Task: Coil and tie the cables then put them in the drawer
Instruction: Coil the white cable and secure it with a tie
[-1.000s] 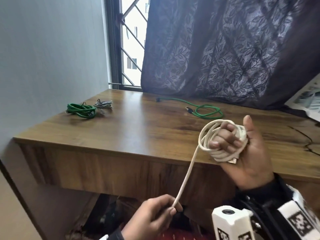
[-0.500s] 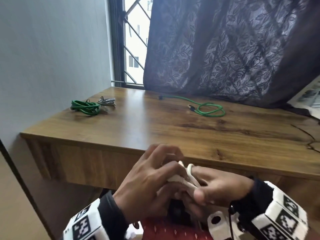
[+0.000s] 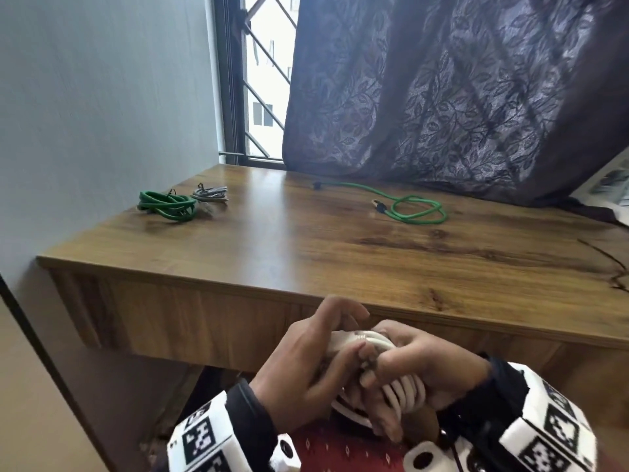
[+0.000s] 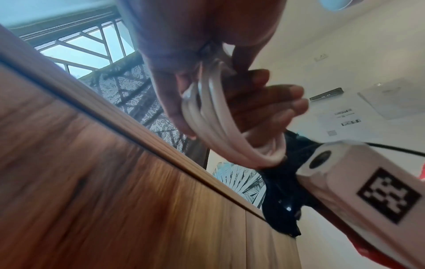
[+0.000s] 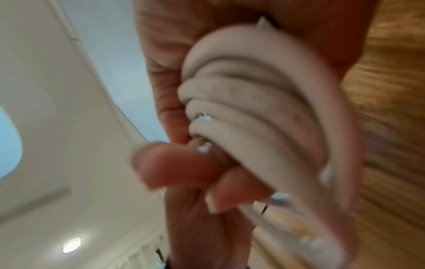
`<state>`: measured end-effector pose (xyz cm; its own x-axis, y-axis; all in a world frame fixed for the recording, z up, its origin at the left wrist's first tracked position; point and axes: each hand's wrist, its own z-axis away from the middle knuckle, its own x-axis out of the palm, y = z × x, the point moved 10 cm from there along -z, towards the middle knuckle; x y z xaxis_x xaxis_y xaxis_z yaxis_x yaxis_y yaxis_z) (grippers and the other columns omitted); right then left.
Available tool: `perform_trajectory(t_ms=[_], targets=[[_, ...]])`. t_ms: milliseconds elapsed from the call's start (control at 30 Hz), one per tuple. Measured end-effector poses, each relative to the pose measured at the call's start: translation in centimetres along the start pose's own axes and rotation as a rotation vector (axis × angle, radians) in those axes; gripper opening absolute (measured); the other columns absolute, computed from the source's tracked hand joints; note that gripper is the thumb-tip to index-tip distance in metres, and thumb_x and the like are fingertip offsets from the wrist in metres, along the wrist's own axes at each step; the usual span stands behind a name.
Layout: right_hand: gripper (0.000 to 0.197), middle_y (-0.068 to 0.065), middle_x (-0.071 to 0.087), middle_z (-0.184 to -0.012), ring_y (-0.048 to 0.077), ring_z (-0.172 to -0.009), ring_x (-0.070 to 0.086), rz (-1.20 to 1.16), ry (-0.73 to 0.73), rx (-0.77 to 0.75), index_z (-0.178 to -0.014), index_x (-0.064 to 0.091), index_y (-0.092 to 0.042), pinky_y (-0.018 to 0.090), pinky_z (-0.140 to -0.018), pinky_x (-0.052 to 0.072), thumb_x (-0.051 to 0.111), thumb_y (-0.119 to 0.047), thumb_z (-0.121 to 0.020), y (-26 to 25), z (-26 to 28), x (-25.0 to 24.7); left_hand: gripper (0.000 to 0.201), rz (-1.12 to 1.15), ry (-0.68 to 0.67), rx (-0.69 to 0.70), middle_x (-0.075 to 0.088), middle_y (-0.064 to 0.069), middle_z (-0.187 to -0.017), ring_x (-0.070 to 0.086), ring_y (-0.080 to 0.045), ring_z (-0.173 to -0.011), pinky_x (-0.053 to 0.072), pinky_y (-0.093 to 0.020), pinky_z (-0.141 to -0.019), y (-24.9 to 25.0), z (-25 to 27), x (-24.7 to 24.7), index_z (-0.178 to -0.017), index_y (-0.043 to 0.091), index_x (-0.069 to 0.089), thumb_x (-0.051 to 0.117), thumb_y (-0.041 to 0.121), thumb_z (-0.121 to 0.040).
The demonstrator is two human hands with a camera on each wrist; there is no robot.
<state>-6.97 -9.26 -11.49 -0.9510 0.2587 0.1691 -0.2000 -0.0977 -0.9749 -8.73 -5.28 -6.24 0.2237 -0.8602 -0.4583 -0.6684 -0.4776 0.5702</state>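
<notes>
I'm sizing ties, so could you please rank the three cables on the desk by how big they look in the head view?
1. Loose green cable, the widest spread.
2. Coiled green cable.
3. Grey bundle, smallest.
The loose one is uncoiled, so its spread says little about its length.

No readable words, brands or numbers in any view. Only signs: black-and-white square fiducial markers on white wrist-camera housings (image 3: 200, 437), pattern only, no letters. Same kind of marker on white camera block (image 4: 388, 196) in left wrist view. Printed sheets on pale far wall (image 4: 347, 116) too small and blurred to read.
</notes>
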Motion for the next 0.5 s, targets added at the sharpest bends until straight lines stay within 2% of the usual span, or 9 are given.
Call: perform_trajectory(t_ms=[100,167,200,267,300,367,433,500], targets=[[0.013,0.008,0.061,-0.052,0.013,-0.045,0.056,0.172,0.202,-0.104,-0.071,0.06,0.005,0.02,-0.048,0.044,0.062,-0.008,-0.071,-0.9,0.1,-2.1,0.015,-0.066,0.16,0.003,0.056,0.014,-0.078,0.055,0.003,-0.064,0.043,-0.013,-0.06,-0.4,0.6,-0.8,-0.098,0.023,0.046,0.047,0.035,-0.088],[0.037,0.008,0.054,-0.057,0.016,-0.052,0.048,0.411,0.419,-0.212,-0.068,0.06,0.002,0.026,-0.05,0.037,0.075,-0.031,-0.066,-2.3,1.0,-4.0,0.012,-0.077,0.279,-0.024,0.056,0.013,-0.069,0.054,0.003,-0.057,0.042,-0.013,-0.055,-0.9,1.0,-1.8,-0.092,0.023,0.048,0.049,0.034,-0.087],[0.045,0.005,0.052,-0.059,0.015,-0.054,0.046,0.501,0.511,-0.265,-0.068,0.061,-0.004,0.029,-0.05,0.035,0.076,-0.045,-0.063,-3.0,1.6,-4.5,0.012,-0.053,0.332,-0.047,0.057,0.009,-0.065,0.055,0.0,-0.054,0.043,-0.014,-0.052,-1.2,1.1,-2.2,-0.09,0.023,0.049,0.05,0.035,-0.087],[0.049,-0.004,0.059,-0.064,0.009,-0.059,0.053,0.652,0.618,-0.372,-0.079,0.063,-0.015,0.031,-0.053,0.042,0.067,-0.061,-0.066,-4.1,2.6,-4.3,0.016,0.004,0.418,-0.089,0.058,0.003,-0.063,0.053,-0.003,-0.049,0.043,-0.016,-0.049,-1.7,1.2,-2.6,-0.086,0.022,0.051,0.05,0.037,-0.086],[0.047,-0.005,0.065,-0.071,0.005,-0.064,0.06,0.75,0.657,-0.41,-0.089,0.062,-0.02,0.032,-0.058,0.049,0.063,-0.062,-0.069,-4.4,2.9,-3.8,0.018,0.014,0.466,-0.108,0.06,0.002,-0.066,0.054,-0.003,-0.05,0.043,-0.016,-0.049,-1.8,1.2,-2.8,-0.083,0.021,0.053,0.05,0.038,-0.086],[0.044,-0.009,0.069,-0.087,0.003,-0.077,0.066,0.877,0.704,-0.453,-0.105,0.054,-0.026,0.031,-0.07,0.053,0.063,-0.055,-0.072,-4.4,3.3,-2.7,0.024,0.038,0.546,-0.151,0.061,0.005,-0.067,0.057,-0.002,-0.052,0.043,-0.014,-0.05,-2.0,1.2,-3.1,-0.079,0.019,0.056,0.048,0.04,-0.085],[0.043,-0.012,0.068,-0.095,0.003,-0.085,0.067,0.836,0.74,-0.528,-0.113,0.052,-0.026,0.024,-0.075,0.052,0.061,-0.046,-0.076,-4.2,3.6,-2.6,0.027,0.076,0.58,-0.182,0.06,0.007,-0.061,0.055,-0.001,-0.049,0.042,-0.014,-0.049,-2.2,0.9,-2.9,-0.075,0.017,0.057,0.048,0.041,-0.084],[0.043,-0.015,0.067,-0.1,0.002,-0.089,0.066,0.764,0.813,-0.599,-0.115,0.053,-0.025,0.018,-0.077,0.05,0.058,-0.046,-0.078,-4.2,4.3,-3.2,0.028,0.111,0.596,-0.201,0.061,0.005,-0.059,0.055,-0.002,-0.048,0.042,-0.015,-0.048,-2.4,0.6,-2.6,-0.075,0.017,0.058,0.049,0.042,-0.084]])
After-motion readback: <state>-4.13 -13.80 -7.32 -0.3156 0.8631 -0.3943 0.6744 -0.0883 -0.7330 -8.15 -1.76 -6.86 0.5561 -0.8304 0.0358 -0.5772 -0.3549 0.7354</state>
